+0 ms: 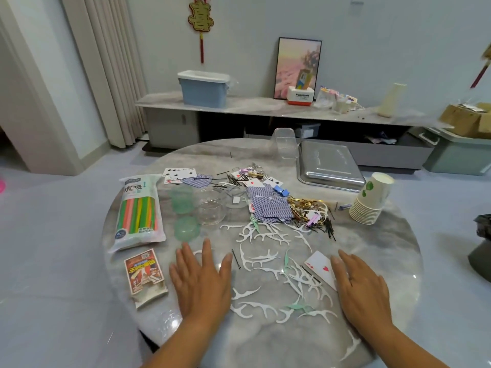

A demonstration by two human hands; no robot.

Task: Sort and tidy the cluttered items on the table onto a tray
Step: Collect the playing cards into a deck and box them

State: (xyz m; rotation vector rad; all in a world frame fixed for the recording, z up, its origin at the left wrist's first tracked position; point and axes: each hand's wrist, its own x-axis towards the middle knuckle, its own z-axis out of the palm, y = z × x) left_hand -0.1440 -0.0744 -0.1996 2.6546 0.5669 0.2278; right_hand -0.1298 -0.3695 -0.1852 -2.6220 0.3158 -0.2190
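Two flat, empty hands on the table [372, 248], left hand [203, 281] and right hand [362, 289] flanking scattered floss picks [265, 258], playing cards [271, 207] beyond them, steel tray [329, 166] upside down farther back, paper cups [370, 199] beside tray, straw packet [139, 212] left of picks.

Round marble table [372, 251] under scattered floss picks [261, 257], playing cards [268, 205], straw pack [139, 211], paper cups [372, 200], metal tray [329, 166].
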